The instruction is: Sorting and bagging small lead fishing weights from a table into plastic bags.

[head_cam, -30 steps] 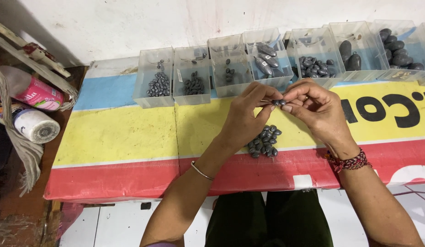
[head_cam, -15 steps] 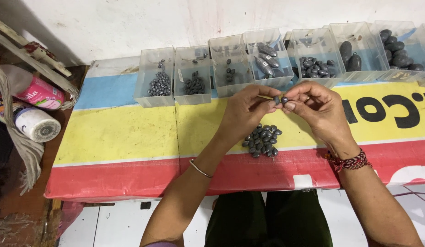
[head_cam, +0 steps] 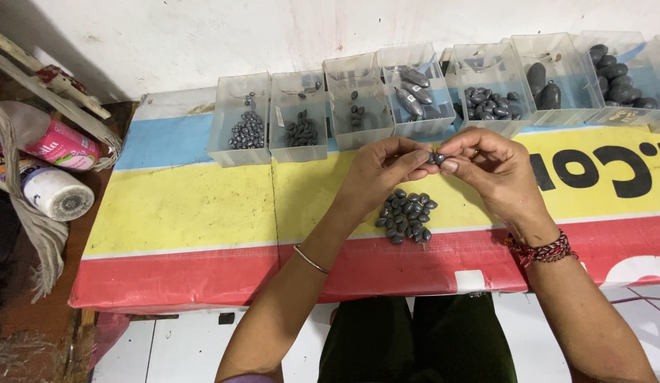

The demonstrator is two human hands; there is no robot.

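Note:
Both my hands meet above the table, pinching one small dark oval weight [head_cam: 438, 158] between their fingertips. My left hand [head_cam: 384, 172] holds it from the left, my right hand [head_cam: 492, 170] from the right. Directly below them lies a loose pile of several similar dark oval weights [head_cam: 407, 215] on the yellow band of the banner-covered table [head_cam: 195, 206]. A thin bangle is on my left wrist and a red woven bracelet on my right wrist.
A row of clear plastic bins [head_cam: 358, 99] along the wall holds dark weights sorted by size, small at the left [head_cam: 247, 131], large at the far right [head_cam: 617, 74]. Cans and a pink bottle [head_cam: 57, 145] lie on the floor at the left with rope and wooden slats.
My hands stay together over the pile, with only small finger shifts around the weight. The pile and bins are unmoved.

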